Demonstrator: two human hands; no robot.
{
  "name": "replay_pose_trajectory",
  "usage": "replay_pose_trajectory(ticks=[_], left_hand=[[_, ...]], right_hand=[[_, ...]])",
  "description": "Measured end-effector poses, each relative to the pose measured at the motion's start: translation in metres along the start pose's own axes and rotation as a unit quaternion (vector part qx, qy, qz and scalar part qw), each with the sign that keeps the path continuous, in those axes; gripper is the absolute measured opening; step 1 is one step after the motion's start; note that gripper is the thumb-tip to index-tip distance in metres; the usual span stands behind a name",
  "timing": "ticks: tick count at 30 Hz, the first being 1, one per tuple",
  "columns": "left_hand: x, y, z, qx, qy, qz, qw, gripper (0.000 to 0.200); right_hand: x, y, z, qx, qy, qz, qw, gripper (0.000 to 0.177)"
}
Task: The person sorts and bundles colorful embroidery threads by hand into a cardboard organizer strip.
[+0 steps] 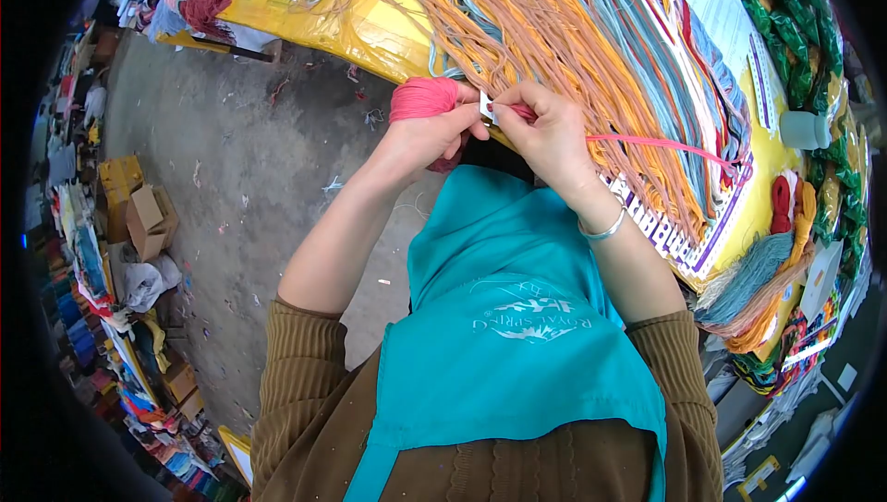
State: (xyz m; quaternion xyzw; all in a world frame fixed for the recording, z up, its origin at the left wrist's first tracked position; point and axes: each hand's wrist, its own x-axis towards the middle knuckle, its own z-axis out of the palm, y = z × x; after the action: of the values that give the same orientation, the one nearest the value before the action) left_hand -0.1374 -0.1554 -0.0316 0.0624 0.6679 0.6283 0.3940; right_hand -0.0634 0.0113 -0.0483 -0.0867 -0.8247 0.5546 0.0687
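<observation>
Left hand point(427, 137) fingers curled around the pink skein point(423, 98), right hand point(547, 133) fingertips pinched the pink strand point(665, 144) against a small white card point(488, 108) between them, which looked nearly bare, so most of the yarn seemingly remained to be handled.

Textile workshop: dyed yarn hanks point(591, 49) cover the table point(370, 36) just beyond the hands; cardboard boxes point(148, 220) (bare concrete floor point(240, 188)) stand well left of them.

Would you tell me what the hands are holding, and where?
Left hand: pink yarn bundle, by its near end. Right hand: small white card, pinched at its edge.
</observation>
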Motion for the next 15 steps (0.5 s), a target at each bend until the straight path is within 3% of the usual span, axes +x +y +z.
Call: replay_pose_trajectory(ticks=[3,8,12,15], left_hand=[[0.004,-0.003,-0.002,0.023,-0.004,-0.005,1.000,0.013],[0.001,-0.005,-0.015,0.052,0.060,0.054,0.995,0.011],[-0.003,0.000,-0.027,-0.018,0.068,0.005,0.998,0.010],[-0.005,0.008,-0.023,-0.087,0.022,-0.019,0.996,0.012]], right_hand=[[0.001,0.003,0.002,-0.002,0.018,-0.015,1.000,0.013],[0.009,-0.010,-0.004,-0.074,-0.037,0.015,0.996,0.017],[0.013,-0.021,-0.007,-0.128,-0.068,0.030,0.989,0.023],[0.016,-0.025,-0.005,-0.184,-0.072,0.032,0.980,0.029]])
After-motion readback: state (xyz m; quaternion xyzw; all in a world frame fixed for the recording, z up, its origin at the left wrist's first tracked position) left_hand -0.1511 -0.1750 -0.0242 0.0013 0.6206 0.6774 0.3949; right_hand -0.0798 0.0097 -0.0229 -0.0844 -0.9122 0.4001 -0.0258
